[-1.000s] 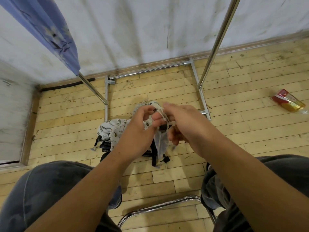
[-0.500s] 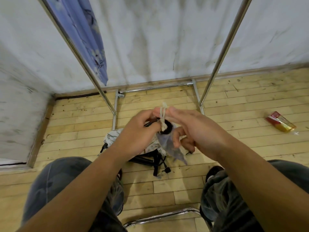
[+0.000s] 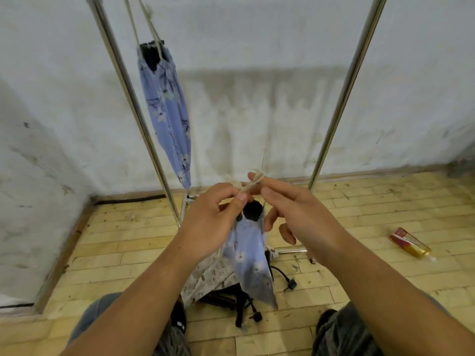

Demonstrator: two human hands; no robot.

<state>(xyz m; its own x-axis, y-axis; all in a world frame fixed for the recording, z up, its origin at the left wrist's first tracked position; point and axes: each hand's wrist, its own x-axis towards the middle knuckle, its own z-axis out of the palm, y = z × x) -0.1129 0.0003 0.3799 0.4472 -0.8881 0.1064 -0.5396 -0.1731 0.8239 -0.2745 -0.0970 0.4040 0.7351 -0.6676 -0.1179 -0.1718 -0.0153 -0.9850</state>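
Centrally, one pouch [image 3: 250, 260] of pale blue flowered cloth is held in the air between both hands, with its gathered dark mouth uppermost and its body hanging straight down. A pale cord [image 3: 250, 187] is drawn up from the mouth. The cord is pinched between the thumb and forefinger of the left hand [image 3: 216, 222], whose other fingers are curled in beneath. The same cord is looped over the raised forefinger of the right hand [image 3: 300, 217]; the thumb is laid close beside the loop, and the remaining fingers are loosely bent and kept off the cloth. Whether the thumb presses the cord cannot be told. Below the pouch, a pile [image 3: 213, 276] of white printed cloth is seen on the floor [image 3: 115, 253], with black straps [image 3: 240, 312] under it. A second pouch [image 3: 167, 111] of like cloth is hung by its own cords beside the left pole of a metal rack [image 3: 344, 93], against a stained white wall [image 3: 257, 73]. A red and yellow packet [image 3: 410, 244] is laid on the floor, well apart to the right.
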